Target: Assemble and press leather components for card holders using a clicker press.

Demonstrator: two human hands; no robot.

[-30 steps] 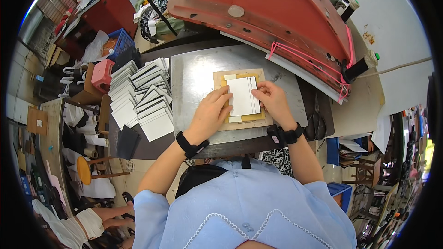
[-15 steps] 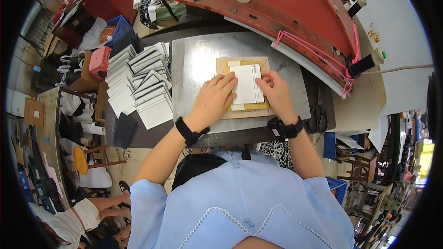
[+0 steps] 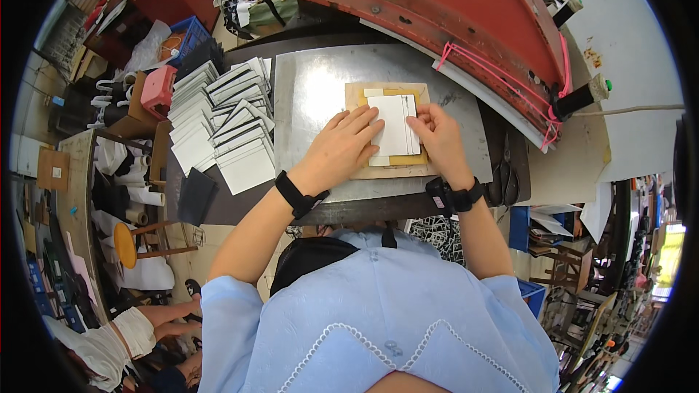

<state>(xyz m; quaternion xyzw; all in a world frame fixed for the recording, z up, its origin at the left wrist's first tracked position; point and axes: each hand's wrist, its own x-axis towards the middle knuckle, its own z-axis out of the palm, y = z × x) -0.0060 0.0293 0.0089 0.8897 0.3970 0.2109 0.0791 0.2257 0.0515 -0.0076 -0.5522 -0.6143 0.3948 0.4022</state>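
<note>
A white rectangular panel [image 3: 395, 127] with dark lines near its right side lies on a yellow and tan board [image 3: 424, 167]. Flat on the panel's left edge rest the spread fingers of my left hand [image 3: 342, 142]. At the right edge, my right hand [image 3: 439, 136] has its thumb and curled fingers closed on the panel's border. Under the board is a metal plate [image 3: 306, 87]. Several white panels [image 3: 244, 167] with black edges lie in overlapping rows to the left.
A large red machine arm [image 3: 437, 0] with pink cord overhangs the plate's far right. Scissors [image 3: 504, 182] lie by the plate's right edge. A black piece [image 3: 197, 196] sits at the table's left front corner. Beyond are a pink box [image 3: 156, 92] and a wooden stool [image 3: 125, 245].
The view has shifted slightly. My hands stay at the panel's two sides, and the panel remains on the board.
</note>
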